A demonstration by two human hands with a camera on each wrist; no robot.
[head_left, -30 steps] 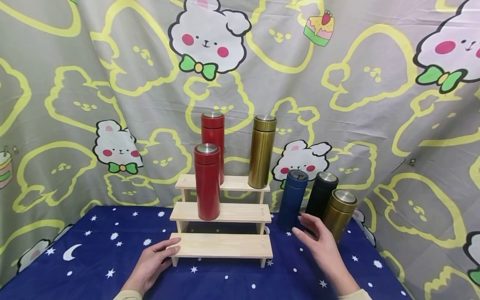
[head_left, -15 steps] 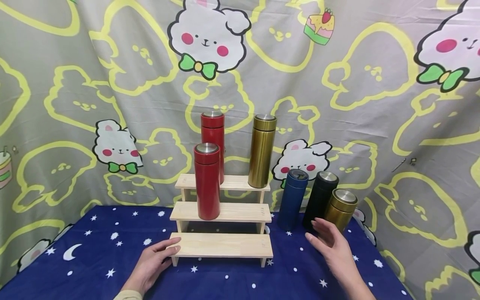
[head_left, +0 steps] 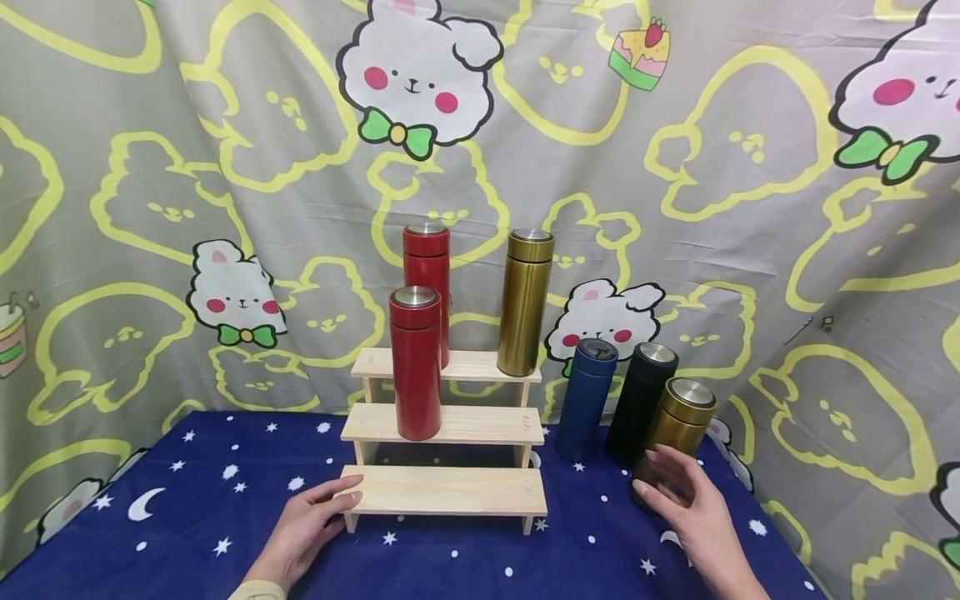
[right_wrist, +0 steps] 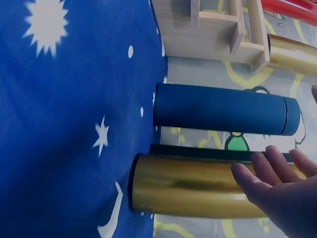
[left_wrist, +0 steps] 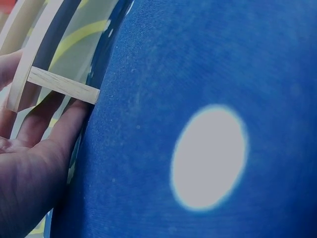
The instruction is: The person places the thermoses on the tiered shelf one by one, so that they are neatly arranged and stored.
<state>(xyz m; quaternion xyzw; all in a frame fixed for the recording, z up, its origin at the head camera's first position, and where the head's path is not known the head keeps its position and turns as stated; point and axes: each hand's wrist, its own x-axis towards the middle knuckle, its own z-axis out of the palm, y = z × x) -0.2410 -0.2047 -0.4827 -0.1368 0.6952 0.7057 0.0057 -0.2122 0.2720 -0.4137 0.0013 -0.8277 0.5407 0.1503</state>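
Observation:
My left hand (head_left: 311,521) grips the left end of the lowest step of a three-tier wooden display stand (head_left: 450,492), thumb and fingers on either side of the board. At the right, my right hand (head_left: 697,512) is beside a gold thermos bottle (head_left: 681,421), its fingers parted and slightly bent in front of the lower body. In the right wrist view the fingertips (right_wrist: 242,173) overlap that gold bottle, which stands upright on the cloth. A black thermos bottle (head_left: 637,408) and a blue thermos bottle (head_left: 585,404) stand to its left.
One red thermos bottle (head_left: 416,375) stands on the middle step. Another red bottle (head_left: 426,262) and a gold bottle (head_left: 523,308) are on the top step. Dark blue star-patterned cloth (head_left: 247,492) covers the table, and a printed curtain (head_left: 315,217) hangs behind.
My right hand has moved rightward, from in front of the blue and black bottles to the front gold bottle. The left hand stays on the stand.

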